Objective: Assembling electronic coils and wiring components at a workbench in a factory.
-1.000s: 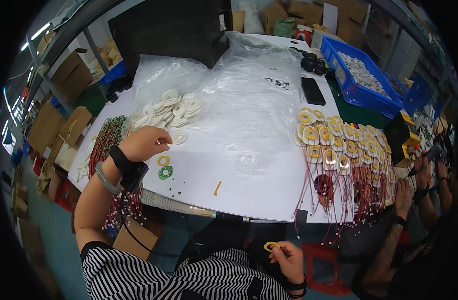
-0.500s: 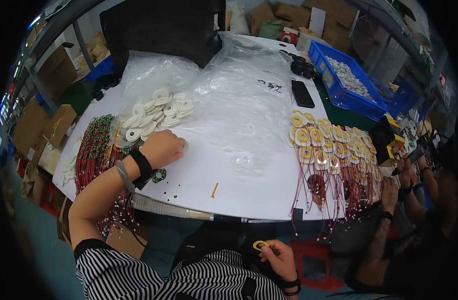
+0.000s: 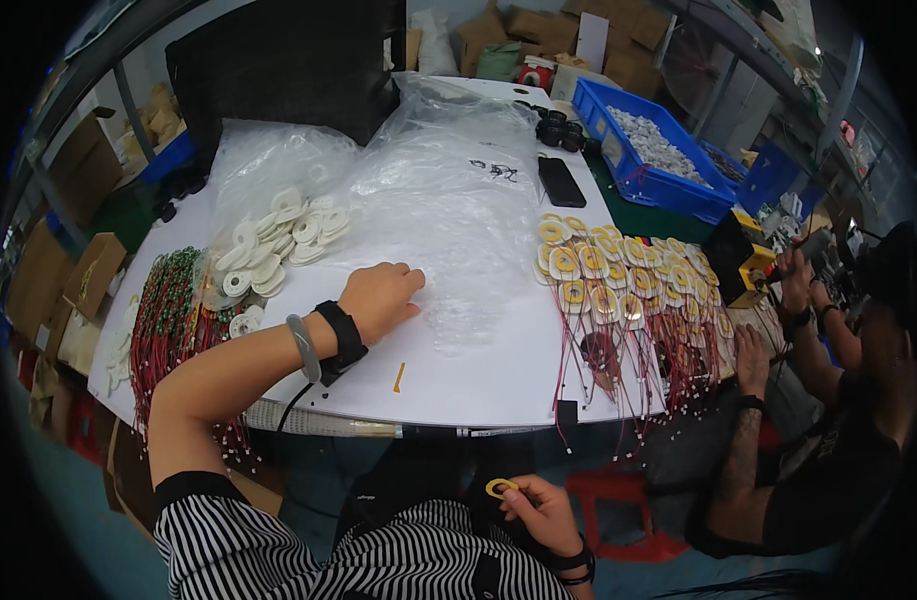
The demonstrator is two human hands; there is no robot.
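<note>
While pinched in right-hand fingers (image 3: 519, 492), yellow ring (image 3: 499, 487) sits at fingertips.

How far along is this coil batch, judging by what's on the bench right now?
Done, it seems: a spread of yellow rings with red leads covers the table's right side. In hand: the right hand pinches one small yellow ring below the table edge, while the left hand rests on the clear plastic sheet. Left, likely: a pile of white rings and bundled red-and-green wires.
</note>
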